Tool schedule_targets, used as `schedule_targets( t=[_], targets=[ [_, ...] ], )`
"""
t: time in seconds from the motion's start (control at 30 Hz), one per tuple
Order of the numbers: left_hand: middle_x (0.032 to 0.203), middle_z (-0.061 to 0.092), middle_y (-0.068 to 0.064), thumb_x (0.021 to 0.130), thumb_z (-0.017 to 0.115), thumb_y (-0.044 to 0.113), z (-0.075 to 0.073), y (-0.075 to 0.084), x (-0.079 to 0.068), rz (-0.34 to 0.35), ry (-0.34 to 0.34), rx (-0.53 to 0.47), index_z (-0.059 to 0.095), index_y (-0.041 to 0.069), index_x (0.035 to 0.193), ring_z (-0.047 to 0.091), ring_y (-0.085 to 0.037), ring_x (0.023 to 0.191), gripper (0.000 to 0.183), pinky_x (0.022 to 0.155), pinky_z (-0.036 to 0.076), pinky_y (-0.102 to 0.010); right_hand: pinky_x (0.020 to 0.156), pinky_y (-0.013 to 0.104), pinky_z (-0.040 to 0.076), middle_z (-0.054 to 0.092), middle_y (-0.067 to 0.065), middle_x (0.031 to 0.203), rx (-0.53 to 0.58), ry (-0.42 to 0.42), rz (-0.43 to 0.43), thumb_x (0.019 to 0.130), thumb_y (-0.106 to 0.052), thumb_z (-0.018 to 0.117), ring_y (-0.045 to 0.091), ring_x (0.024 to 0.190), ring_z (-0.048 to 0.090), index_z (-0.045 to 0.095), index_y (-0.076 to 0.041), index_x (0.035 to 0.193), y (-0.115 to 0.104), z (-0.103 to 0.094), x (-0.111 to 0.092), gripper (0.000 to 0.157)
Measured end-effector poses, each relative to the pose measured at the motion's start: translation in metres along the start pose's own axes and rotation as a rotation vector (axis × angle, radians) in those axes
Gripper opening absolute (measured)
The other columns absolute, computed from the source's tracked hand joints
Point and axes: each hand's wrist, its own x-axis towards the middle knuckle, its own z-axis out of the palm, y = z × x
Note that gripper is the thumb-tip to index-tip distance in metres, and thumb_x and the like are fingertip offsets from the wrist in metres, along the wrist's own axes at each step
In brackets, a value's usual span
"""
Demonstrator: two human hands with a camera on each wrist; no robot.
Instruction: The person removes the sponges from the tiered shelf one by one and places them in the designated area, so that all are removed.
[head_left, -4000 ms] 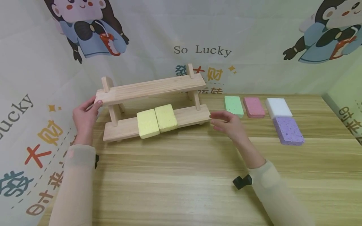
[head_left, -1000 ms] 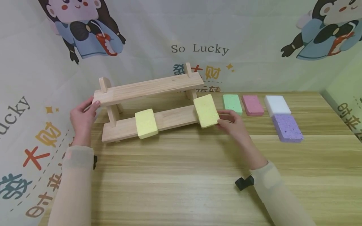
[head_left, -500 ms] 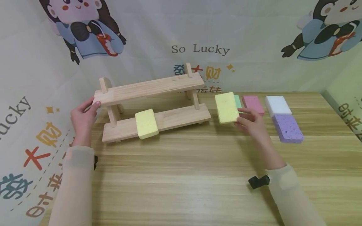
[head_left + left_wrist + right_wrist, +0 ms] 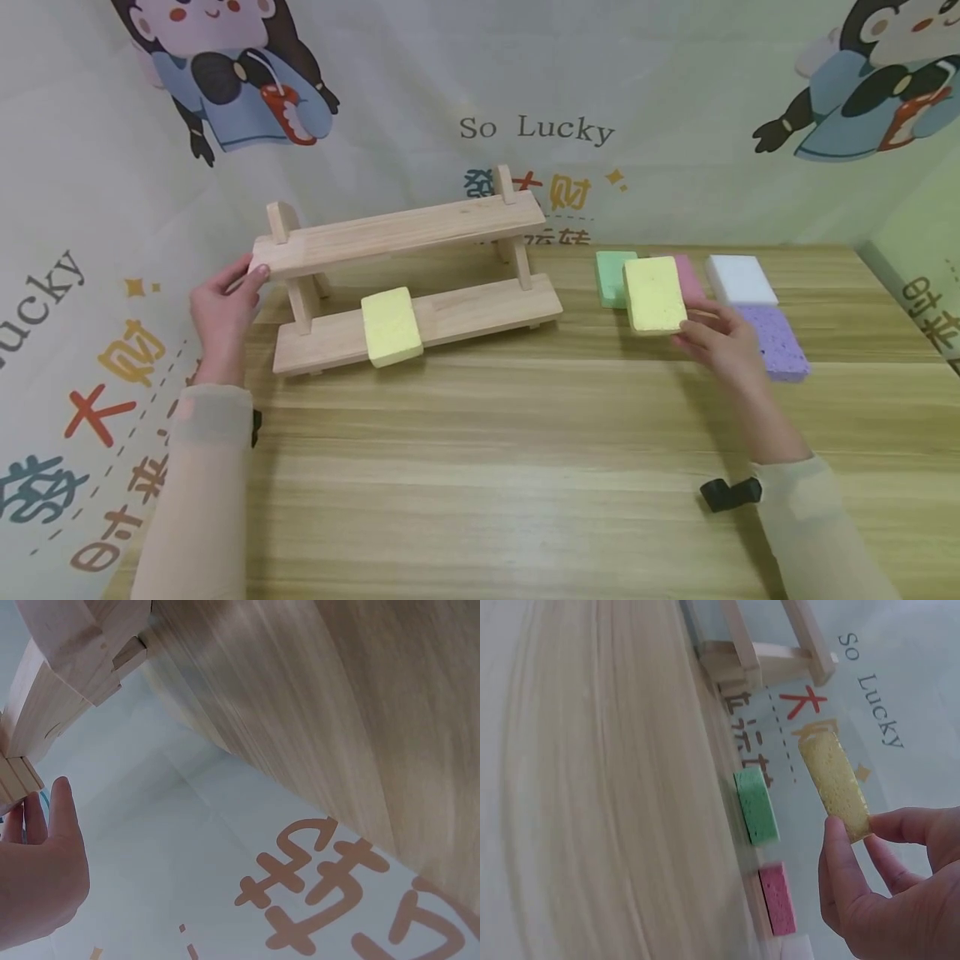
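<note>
My right hand (image 4: 723, 342) pinches a yellow sponge (image 4: 655, 296) by its lower right corner. In the right wrist view this sponge (image 4: 834, 784) is edge-on between thumb and fingers, raised off the table. From the head it overlaps the green sponge (image 4: 609, 279) and pink sponge (image 4: 688, 277). A second yellow sponge (image 4: 392, 327) lies on the lower board of a two-tier wooden rack (image 4: 405, 227). At the rack's upper left end my left hand (image 4: 225, 312) grips the top board, thumb in front. The left wrist view shows this hand (image 4: 45, 877) at the board's end.
A white sponge (image 4: 741, 280) lies at the back right, with a purple sponge (image 4: 783, 343) in front of it, partly behind my right hand. A printed cloth (image 4: 405, 75) hangs behind the wood-grain table (image 4: 465, 467) and along its left side.
My right hand took the right one of two adjoining yellow sponges off the lower board and carried it rightward, over the green and pink sponges. My left hand keeps its grip on the rack.
</note>
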Motion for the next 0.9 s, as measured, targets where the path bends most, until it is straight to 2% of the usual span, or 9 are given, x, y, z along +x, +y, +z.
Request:
schedule_targets(
  t=[0.17, 0.3, 0.37, 0.53, 0.67, 0.77, 0.9],
  targets=[
    [0.149, 0.054, 0.005, 0.090, 0.073, 0.036, 0.001, 0.003, -0.001, -0.008, -0.008, 0.032, 0.060, 0.027, 0.137, 0.058, -0.003, 0.125, 0.050, 0.113, 0.044, -0.026, 0.076, 0.017, 0.060, 0.069, -0.009, 0.092, 0.021, 0.001, 0.003, 0.095, 0.006, 0.060, 0.004, 0.081, 0.069, 0.059, -0.016, 0.112, -0.001, -0.015, -0.004, 0.027],
    [0.149, 0.053, 0.006, 0.090, 0.073, 0.037, 0.001, 0.006, -0.001, -0.011, -0.013, 0.036, 0.059, 0.028, 0.137, 0.056, -0.004, 0.129, 0.050, 0.113, 0.043, -0.026, 0.075, 0.016, 0.059, 0.068, -0.010, 0.091, -0.023, 0.007, 0.024, 0.096, 0.004, 0.059, 0.003, 0.079, 0.069, 0.057, -0.015, 0.113, -0.001, -0.023, -0.006, 0.026],
    [0.149, 0.054, 0.006, 0.090, 0.073, 0.037, 0.001, 0.006, -0.001, -0.001, -0.011, 0.036, 0.059, 0.028, 0.137, 0.057, -0.003, 0.127, 0.050, 0.112, 0.044, -0.024, 0.076, 0.015, 0.059, 0.067, -0.010, 0.092, -0.048, 0.007, 0.038, 0.096, 0.003, 0.059, 0.003, 0.079, 0.069, 0.055, -0.016, 0.114, 0.000, -0.027, -0.006, 0.026],
    [0.147, 0.056, 0.002, 0.090, 0.073, 0.034, 0.001, 0.004, -0.001, 0.025, -0.001, 0.027, 0.062, 0.025, 0.136, 0.062, 0.000, 0.115, 0.048, 0.105, 0.048, -0.018, 0.077, 0.016, 0.059, 0.066, -0.009, 0.093, -0.035, -0.008, 0.061, 0.096, 0.003, 0.060, 0.005, 0.079, 0.070, 0.063, -0.020, 0.107, 0.000, -0.037, -0.009, 0.025],
    [0.146, 0.057, 0.002, 0.090, 0.074, 0.032, 0.002, 0.001, -0.001, 0.021, 0.005, 0.003, 0.063, 0.024, 0.135, 0.063, 0.001, 0.110, 0.046, 0.109, 0.047, -0.022, 0.077, 0.016, 0.059, 0.064, -0.009, 0.091, -0.072, -0.025, 0.087, 0.097, 0.002, 0.060, 0.005, 0.078, 0.070, 0.064, -0.023, 0.103, 0.001, -0.044, -0.010, 0.025],
    [0.147, 0.056, 0.002, 0.091, 0.073, 0.032, 0.002, 0.001, -0.001, 0.023, 0.006, 0.001, 0.063, 0.024, 0.135, 0.063, 0.000, 0.114, 0.046, 0.112, 0.045, -0.026, 0.075, 0.015, 0.059, 0.063, -0.008, 0.089, -0.102, -0.028, 0.108, 0.098, 0.001, 0.059, 0.005, 0.077, 0.069, 0.063, -0.024, 0.102, 0.001, -0.049, -0.011, 0.025],
    [0.149, 0.054, 0.002, 0.091, 0.072, 0.034, 0.001, 0.001, 0.000, 0.028, 0.003, 0.032, 0.061, 0.024, 0.136, 0.061, -0.002, 0.119, 0.047, 0.112, 0.045, -0.026, 0.075, 0.016, 0.059, 0.061, -0.005, 0.088, -0.127, -0.021, 0.123, 0.098, 0.002, 0.057, 0.005, 0.075, 0.070, 0.064, -0.024, 0.098, 0.002, -0.052, -0.010, 0.027]
  ],
)
